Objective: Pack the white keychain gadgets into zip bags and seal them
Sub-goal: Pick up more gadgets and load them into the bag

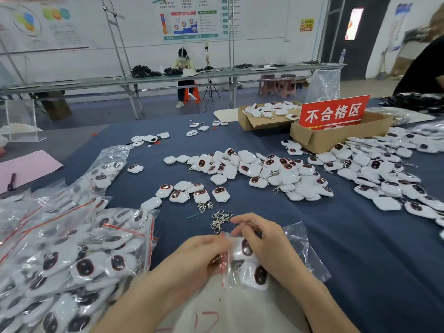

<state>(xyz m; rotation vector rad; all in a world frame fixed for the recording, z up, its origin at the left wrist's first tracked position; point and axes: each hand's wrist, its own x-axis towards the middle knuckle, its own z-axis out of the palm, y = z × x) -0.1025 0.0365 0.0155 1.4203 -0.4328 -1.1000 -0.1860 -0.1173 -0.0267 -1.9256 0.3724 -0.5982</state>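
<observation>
left hand [201, 254] and right hand [260, 241] are together, both pinching the red zip strip of a bag [242, 258] at the near table edge. two gadgets [254, 275] sit inside it; seal looks in progress, can't tell if closed. filled bags [72, 255] are piled on the left, so a good batch looks done. a big loose pile [264, 171] mid-table and more to the right still need packing. red sign [334, 112] in a carton [336, 138] reads 不合格区. wall posters are too blurred to read.
</observation>
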